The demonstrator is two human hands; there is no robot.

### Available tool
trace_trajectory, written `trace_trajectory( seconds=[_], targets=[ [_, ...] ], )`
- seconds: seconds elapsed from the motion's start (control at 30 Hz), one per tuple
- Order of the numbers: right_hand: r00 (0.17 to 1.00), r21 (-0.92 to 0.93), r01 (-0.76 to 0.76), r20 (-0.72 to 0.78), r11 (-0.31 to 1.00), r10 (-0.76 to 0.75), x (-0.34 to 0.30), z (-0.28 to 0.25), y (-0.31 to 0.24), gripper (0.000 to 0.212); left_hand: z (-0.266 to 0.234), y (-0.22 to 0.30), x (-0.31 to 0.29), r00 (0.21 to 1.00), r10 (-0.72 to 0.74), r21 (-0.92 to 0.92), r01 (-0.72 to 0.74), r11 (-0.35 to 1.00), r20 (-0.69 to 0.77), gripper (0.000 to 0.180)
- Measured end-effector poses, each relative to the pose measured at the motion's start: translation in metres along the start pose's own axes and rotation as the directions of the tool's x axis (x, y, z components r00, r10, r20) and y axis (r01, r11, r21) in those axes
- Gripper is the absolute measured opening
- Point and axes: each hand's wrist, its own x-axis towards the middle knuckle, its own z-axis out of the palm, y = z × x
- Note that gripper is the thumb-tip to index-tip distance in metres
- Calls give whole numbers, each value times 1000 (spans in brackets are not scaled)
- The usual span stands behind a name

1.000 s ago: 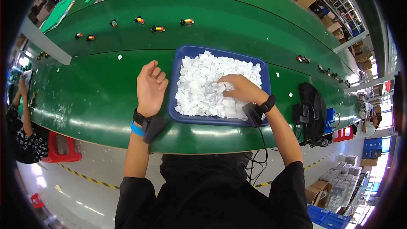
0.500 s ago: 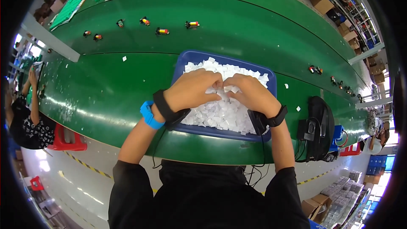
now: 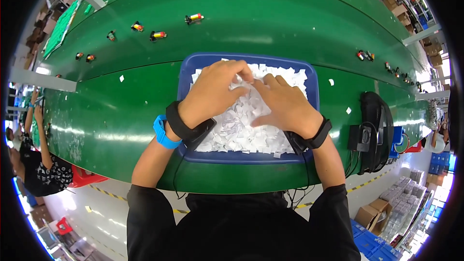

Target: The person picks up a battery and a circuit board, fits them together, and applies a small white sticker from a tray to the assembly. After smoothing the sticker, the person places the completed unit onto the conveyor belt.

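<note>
A blue plastic tray (image 3: 313, 111) in front of me is heaped with small white paper pieces (image 3: 237, 133). My left hand (image 3: 217, 84) is over the tray's left half, its fingers curved and its thumb apart from them. Over the right half, my right hand (image 3: 285, 104) has its fingers stretched toward the left fingertips, and its thumb is spread low above the pieces. I see nothing gripped in either hand; the fingertips come close together near the middle of the heap.
Small red and yellow parts (image 3: 158, 35) lie across the green table (image 3: 125, 116) at the far left, with more (image 3: 366, 55) at the far right. A black bag (image 3: 374, 133) and a black box (image 3: 358, 137) stand at right. A co-worker (image 3: 43, 164) sits at left.
My right thumb has spread away from its fingers, and my left fingers and thumb have parted more. The whole view has shifted, with the tray appearing larger.
</note>
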Motion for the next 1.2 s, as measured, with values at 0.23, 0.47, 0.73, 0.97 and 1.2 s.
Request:
trace_trajectory(
  seconds=[0.23, 0.47, 0.73, 0.97, 1.2],
  targets=[
    [992, 71, 126, 21, 989, -128, -1, 21, -22, 77, -10, 12, 8, 996, -87, -357, 80, 931, -3, 15],
    [964, 31, 264, -39, 964, -263, -4, 40, -36, 44, -24, 11, 8, 993, -112, -314, 99, 944, -25, 12],
    [948, 88, 318, -45, 944, -315, 2, 26, -11, 26, -15, 2, 8, 997, -57, -314, 40, 949, -46, 14],
    [974, 62, 178, -154, 982, -166, 6, -3, 18, 29, -13, 5, 5, 996, -39, -240, 57, 969, 78, 27],
    [969, 101, 169, -201, 980, -146, 4, -18, 12, 37, -6, 1, 0, 984, -8, -57, 19, 998, 180, 42]
  ],
)
